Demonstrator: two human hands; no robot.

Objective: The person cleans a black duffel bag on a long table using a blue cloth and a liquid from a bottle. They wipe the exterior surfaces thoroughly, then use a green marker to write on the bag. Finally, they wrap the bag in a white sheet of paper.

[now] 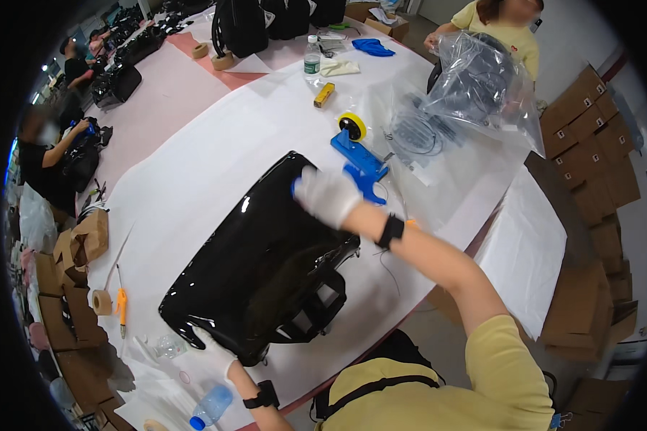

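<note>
Frame as dial, L to R: tape roll (pixel 101 302) at 8 o'clock, orange-handled tool (pixel 122 305) just inboard of it. Blue-cap bottle (pixel 214 404) at 7. L hand (pixel 216 352), white glove, also ~7: fingers part-open, laid on the lower-left corner of the glossy blk bag (pixel 244 251); can't tell if they pinch or just steady it. Bag lies flat on the white table cover (pixel 158 208), running ~8 up to 11, carry handles (pixel 341 286) out on its own 4 o'clock side. R hand (pixel 328 196), gloved, near centre, a bit twd 12, at bag's far end: motion blur, fingers look curled, smth blue (pixel 295 188) shows by the fingertips, can't tell what or how tight. Blue tape dispenser (pixel 359 154) at 1, no hand on it. Co-worker (pixel 528 57) at 1-2 w/ clear plastic wrap (pixel 482 79) round smth dark. Status: bag's laid out, both hands at it, no wrap on it; imo mid-step, not done, can't tell how much is left
</note>
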